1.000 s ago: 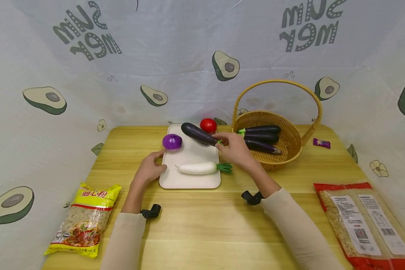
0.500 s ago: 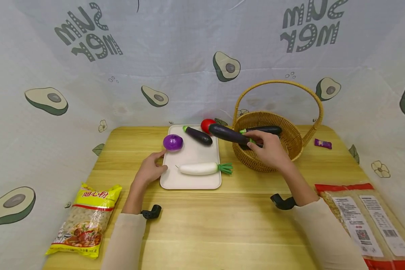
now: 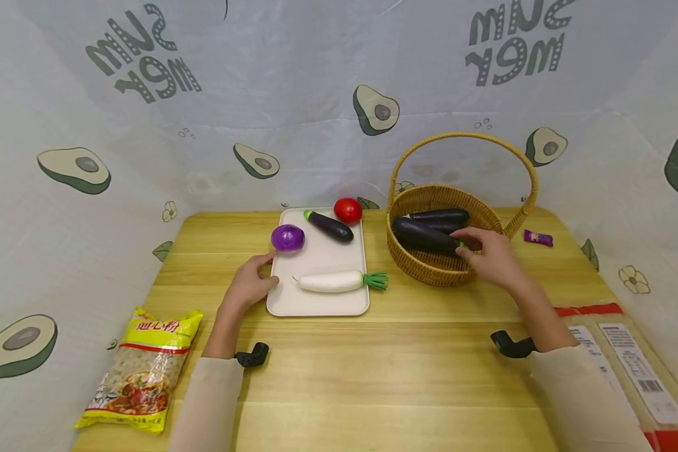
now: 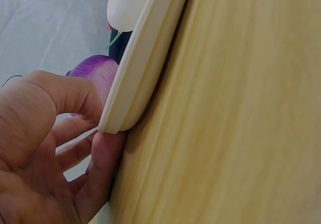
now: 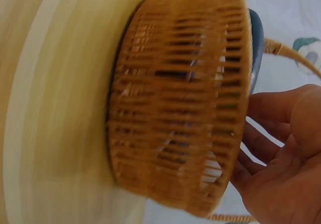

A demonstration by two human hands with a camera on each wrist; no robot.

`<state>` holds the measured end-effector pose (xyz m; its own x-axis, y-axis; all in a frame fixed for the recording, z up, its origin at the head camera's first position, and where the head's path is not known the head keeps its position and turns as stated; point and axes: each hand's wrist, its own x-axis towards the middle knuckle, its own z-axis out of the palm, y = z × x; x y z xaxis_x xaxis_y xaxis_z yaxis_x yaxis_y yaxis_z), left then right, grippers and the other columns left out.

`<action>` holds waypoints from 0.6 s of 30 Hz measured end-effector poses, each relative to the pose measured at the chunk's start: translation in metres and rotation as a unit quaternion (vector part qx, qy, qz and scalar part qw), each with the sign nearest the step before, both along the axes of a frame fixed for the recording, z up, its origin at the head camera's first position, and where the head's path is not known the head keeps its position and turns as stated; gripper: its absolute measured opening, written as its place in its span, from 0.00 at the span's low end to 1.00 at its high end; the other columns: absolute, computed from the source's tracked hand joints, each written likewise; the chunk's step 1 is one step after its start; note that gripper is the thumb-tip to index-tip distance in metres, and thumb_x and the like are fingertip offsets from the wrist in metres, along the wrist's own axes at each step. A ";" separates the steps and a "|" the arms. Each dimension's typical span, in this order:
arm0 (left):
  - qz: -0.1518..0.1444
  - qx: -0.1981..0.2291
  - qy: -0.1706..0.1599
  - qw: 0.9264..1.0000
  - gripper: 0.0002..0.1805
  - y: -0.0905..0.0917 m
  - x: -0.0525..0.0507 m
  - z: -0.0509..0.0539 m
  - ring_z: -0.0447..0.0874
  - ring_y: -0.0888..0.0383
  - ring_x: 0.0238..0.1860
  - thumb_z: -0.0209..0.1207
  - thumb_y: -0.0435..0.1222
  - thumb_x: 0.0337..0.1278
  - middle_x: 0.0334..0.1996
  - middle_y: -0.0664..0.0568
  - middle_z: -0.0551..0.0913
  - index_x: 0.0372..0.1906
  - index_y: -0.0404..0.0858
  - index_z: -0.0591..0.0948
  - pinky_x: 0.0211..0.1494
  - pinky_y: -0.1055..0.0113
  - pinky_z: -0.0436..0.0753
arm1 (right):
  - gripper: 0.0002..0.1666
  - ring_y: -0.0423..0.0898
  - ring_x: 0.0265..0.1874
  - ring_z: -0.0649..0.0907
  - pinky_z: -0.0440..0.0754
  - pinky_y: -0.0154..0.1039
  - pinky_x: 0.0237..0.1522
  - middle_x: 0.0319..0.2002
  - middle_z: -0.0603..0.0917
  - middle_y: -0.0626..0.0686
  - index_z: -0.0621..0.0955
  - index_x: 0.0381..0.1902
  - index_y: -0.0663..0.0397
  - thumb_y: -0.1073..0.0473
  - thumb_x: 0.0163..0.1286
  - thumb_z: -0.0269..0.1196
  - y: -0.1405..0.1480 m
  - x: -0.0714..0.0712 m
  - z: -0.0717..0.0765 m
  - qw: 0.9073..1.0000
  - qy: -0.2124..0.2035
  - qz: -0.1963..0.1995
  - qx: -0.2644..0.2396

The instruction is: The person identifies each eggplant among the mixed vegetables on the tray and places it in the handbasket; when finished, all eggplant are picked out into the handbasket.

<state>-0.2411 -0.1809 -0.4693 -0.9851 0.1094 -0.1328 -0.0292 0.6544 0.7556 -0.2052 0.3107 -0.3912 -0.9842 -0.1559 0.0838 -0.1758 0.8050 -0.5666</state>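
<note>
In the head view, my right hand (image 3: 488,256) pinches the stem end of a dark eggplant (image 3: 425,237) over the front of the wicker basket (image 3: 429,271). Other eggplants (image 3: 443,216) lie behind it in the basket. From the right wrist view, the basket wall (image 5: 180,98) hides most of the held eggplant. My left hand (image 3: 248,282) grips the left rim of the cream tray (image 3: 316,306), thumb over the edge and a finger under it in the left wrist view. On the tray are a purple onion (image 3: 287,238), a smaller eggplant (image 3: 329,226), a white radish (image 3: 330,282) and a tomato (image 3: 348,211).
A yellow pasta bag (image 3: 141,370) lies at the table's left, and a red-edged clear bag (image 3: 638,364) at the right, partly behind the right sleeve. A small purple packet (image 3: 538,238) sits right of the basket. Its tall handle (image 3: 463,134) arches up before the printed curtain.
My right hand has carried the eggplant rightward from above the tray, and lowered it into the basket. The left hand has stayed at the tray's edge.
</note>
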 end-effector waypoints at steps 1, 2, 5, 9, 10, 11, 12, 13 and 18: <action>0.000 -0.001 0.001 1.000 0.40 0.000 0.000 0.000 0.73 0.52 0.35 0.61 0.35 0.58 0.70 0.43 0.74 0.78 0.44 0.68 0.37 0.64 0.76 | 0.20 0.68 0.54 0.82 0.79 0.65 0.55 0.58 0.83 0.70 0.79 0.63 0.62 0.62 0.77 0.59 0.003 0.000 -0.001 1.000 -0.004 0.001 0.003; 0.001 -0.001 0.001 1.000 0.40 0.000 0.000 0.001 0.72 0.52 0.34 0.61 0.35 0.58 0.69 0.43 0.74 0.78 0.44 0.68 0.37 0.64 0.76 | 0.20 0.68 0.54 0.82 0.78 0.65 0.54 0.57 0.83 0.70 0.79 0.63 0.62 0.63 0.77 0.59 0.005 0.000 -0.001 1.000 -0.008 0.001 0.005; 0.000 -0.002 0.001 1.000 0.40 0.000 0.000 0.001 0.72 0.53 0.34 0.61 0.35 0.58 0.69 0.43 0.74 0.78 0.44 0.68 0.37 0.64 0.75 | 0.20 0.68 0.54 0.81 0.78 0.65 0.54 0.57 0.82 0.72 0.80 0.62 0.64 0.64 0.76 0.59 0.010 -0.001 -0.002 1.000 -0.019 0.006 0.019; 0.001 -0.001 0.001 1.000 0.40 0.000 0.001 0.002 0.72 0.53 0.34 0.61 0.35 0.58 0.69 0.43 0.74 0.78 0.44 0.68 0.37 0.64 0.75 | 0.19 0.64 0.46 0.82 0.80 0.57 0.45 0.58 0.81 0.73 0.81 0.60 0.64 0.64 0.74 0.61 0.013 -0.002 -0.003 0.998 -0.029 0.019 0.047; 0.000 -0.001 0.002 1.000 0.40 0.000 0.001 0.002 0.72 0.53 0.35 0.61 0.35 0.58 0.70 0.43 0.74 0.78 0.44 0.68 0.37 0.64 0.75 | 0.19 0.62 0.44 0.82 0.79 0.55 0.43 0.57 0.82 0.72 0.82 0.60 0.64 0.64 0.74 0.61 0.013 -0.003 -0.003 0.998 -0.031 0.024 0.054; 0.001 0.000 0.002 1.000 0.40 0.001 0.001 0.002 0.72 0.53 0.35 0.61 0.35 0.58 0.70 0.43 0.74 0.78 0.44 0.68 0.37 0.64 0.75 | 0.19 0.61 0.42 0.81 0.79 0.54 0.42 0.57 0.82 0.72 0.82 0.59 0.64 0.64 0.73 0.61 0.013 -0.004 -0.003 0.997 -0.032 0.028 0.061; 0.001 0.001 0.003 1.000 0.40 0.001 0.001 0.002 0.72 0.53 0.34 0.61 0.35 0.58 0.70 0.43 0.74 0.78 0.44 0.68 0.37 0.64 0.75 | 0.18 0.59 0.42 0.81 0.79 0.53 0.41 0.56 0.82 0.72 0.82 0.59 0.64 0.64 0.73 0.61 0.012 -0.005 -0.003 0.997 -0.034 0.030 0.066; 0.001 0.001 0.003 1.000 0.40 0.001 0.001 0.002 0.72 0.53 0.34 0.61 0.35 0.58 0.69 0.43 0.74 0.78 0.44 0.68 0.37 0.64 0.75 | 0.18 0.59 0.42 0.81 0.79 0.53 0.41 0.56 0.83 0.71 0.83 0.58 0.64 0.65 0.73 0.61 0.012 -0.005 -0.003 0.996 -0.037 0.034 0.070; 0.001 0.005 0.003 1.000 0.40 0.001 0.002 0.002 0.71 0.54 0.32 0.61 0.35 0.57 0.69 0.43 0.74 0.78 0.44 0.68 0.36 0.64 0.75 | 0.18 0.65 0.49 0.83 0.80 0.63 0.50 0.54 0.83 0.71 0.82 0.57 0.65 0.65 0.72 0.61 0.012 -0.008 -0.004 0.995 -0.051 0.043 0.072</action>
